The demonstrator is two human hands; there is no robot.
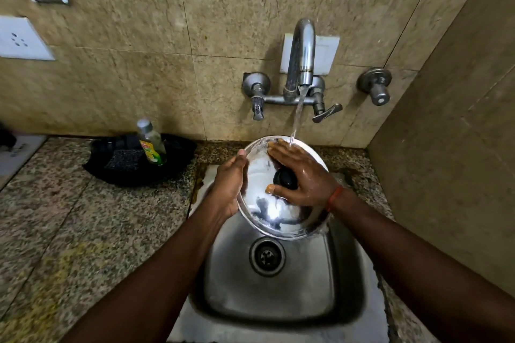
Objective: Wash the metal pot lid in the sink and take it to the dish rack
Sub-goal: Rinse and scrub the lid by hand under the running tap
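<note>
Both my forearms reach up from the bottom edge of the frame, over the steel sink (pixel 278 295) with its round drain (pixel 267 256) at lower centre. At far left, the speckled stone surface (pixel 83 217) carries a black tray (pixel 133 172) holding a dark scrub pad (pixel 124 160) and a clear bottle of green dish liquid (pixel 152 143), standing upright against the tiled wall. Moving toward the middle, my left hand (pixel 230 184) has its grip closed on the left rim of the metal pot lid (pixel 267 203), thumb lying over the edge and fingers hidden behind it. That lid is tilted over the back of the sink at frame centre, its shiny top facing me, with a black knob (pixel 285 178) in the middle. Just right of the knob, my right hand (pixel 302 175) lies open and flat on the lid's face, fingers spread toward the upper rim, clasping nothing; a red thread band (pixel 333 198) circles that wrist. Above, the wall tap (pixel 301 56) pours a stream of water (pixel 296 120) that lands at my right fingertips on the lid's upper edge. Farther right, a separate round valve (pixel 374 86) sticks out of the wall.
</note>
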